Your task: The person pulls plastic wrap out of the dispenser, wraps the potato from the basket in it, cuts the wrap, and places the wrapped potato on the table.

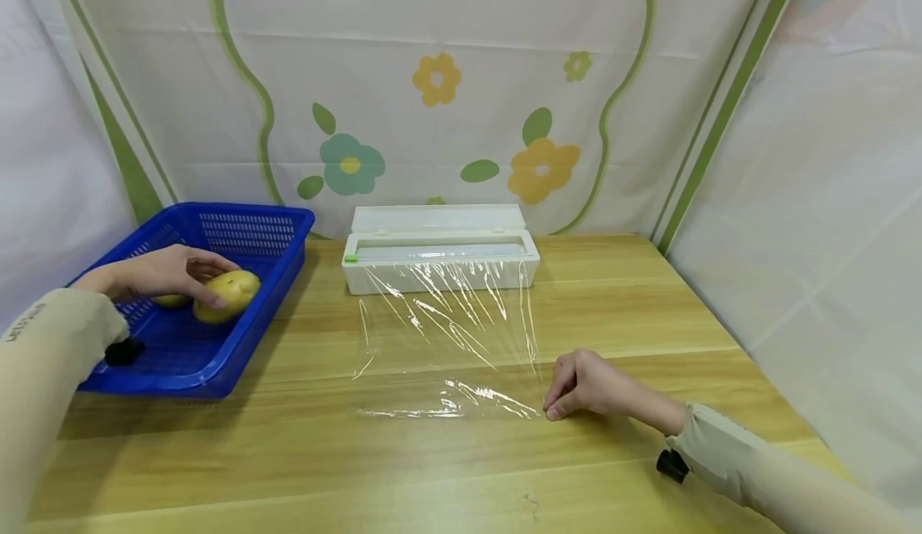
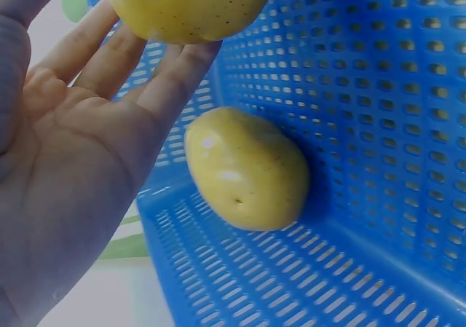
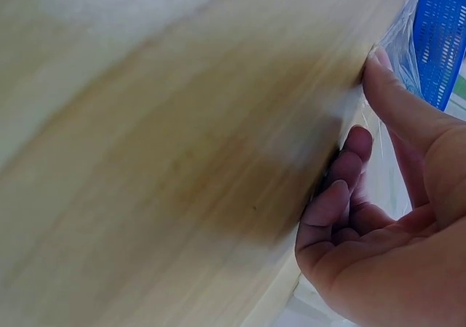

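Observation:
In the head view, my left hand (image 1: 173,270) grips a yellow potato (image 1: 232,294) inside the blue basket (image 1: 238,358). The left wrist view shows that potato (image 2: 189,6) at the fingertips, with a second potato (image 2: 247,170) lying on the basket floor. My right hand (image 1: 587,386) pinches the near right corner of a clear sheet of plastic wrap (image 1: 446,342). From a white wrap dispenser (image 1: 441,278) with its lid raised, the sheet stretches toward me over the table. In the right wrist view, the right hand's thumb and fingers (image 3: 346,167) are near the tabletop.
The wooden table (image 1: 619,302) has a patterned cloth wall (image 1: 468,118) behind it and white cloth at both sides. A small green piece (image 1: 351,258) sits at the dispenser's left end. A thin pale scrap (image 1: 531,503) lies near the front edge.

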### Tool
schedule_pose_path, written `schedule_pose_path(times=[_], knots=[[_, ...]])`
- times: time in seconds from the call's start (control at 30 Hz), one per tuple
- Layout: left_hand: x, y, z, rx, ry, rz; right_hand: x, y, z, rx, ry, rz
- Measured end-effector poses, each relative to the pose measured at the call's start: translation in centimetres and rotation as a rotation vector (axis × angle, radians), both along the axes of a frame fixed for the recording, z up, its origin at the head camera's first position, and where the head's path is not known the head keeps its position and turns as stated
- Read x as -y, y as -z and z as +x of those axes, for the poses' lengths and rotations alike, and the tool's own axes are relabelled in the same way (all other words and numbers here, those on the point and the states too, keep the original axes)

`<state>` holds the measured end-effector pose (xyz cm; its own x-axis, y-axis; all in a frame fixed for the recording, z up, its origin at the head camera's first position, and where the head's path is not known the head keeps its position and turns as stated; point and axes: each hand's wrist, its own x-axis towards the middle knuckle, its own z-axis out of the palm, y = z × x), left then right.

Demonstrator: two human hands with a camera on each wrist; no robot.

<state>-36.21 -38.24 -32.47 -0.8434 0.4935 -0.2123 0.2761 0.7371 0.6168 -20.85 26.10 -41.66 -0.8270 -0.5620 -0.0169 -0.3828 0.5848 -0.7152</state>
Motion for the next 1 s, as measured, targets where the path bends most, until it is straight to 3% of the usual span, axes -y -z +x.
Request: schedule_pose_path(times=[0.23, 0.4, 0.53, 0.67, 0.87, 1.0], knots=[[0.1, -1.8, 1.3, -0.078, -0.012, -0.016, 0.3, 0.2, -0.2, -0.001, -0.017, -0.003], [-0.8, -4.1, 2.2, -0.119, -0.04, 0.0, 0.2, 0.1, -0.2, -0.006, -0.03, -0.016], [-2.7, -6.1, 2.8, -0.146, -0.048, 0.04, -0.3, 0.1, -0.2, -0.013, -0.041, -0.023], [-4.9, -7.4, 3.0, -0.174, -0.041, 0.061, -0.9, 0.1, -0.3, -0.021, -0.048, -0.032], [-8.3, -8.5, 3.6, -0.198, -0.02, 0.115, -1.2, 0.3, -0.2, -0.006, -0.04, -0.037], [-10.3, -8.7, 3.9, -0.211, 0.043, 0.175, -1.1, 0.3, -0.4, -0.006, -0.042, -0.039]])
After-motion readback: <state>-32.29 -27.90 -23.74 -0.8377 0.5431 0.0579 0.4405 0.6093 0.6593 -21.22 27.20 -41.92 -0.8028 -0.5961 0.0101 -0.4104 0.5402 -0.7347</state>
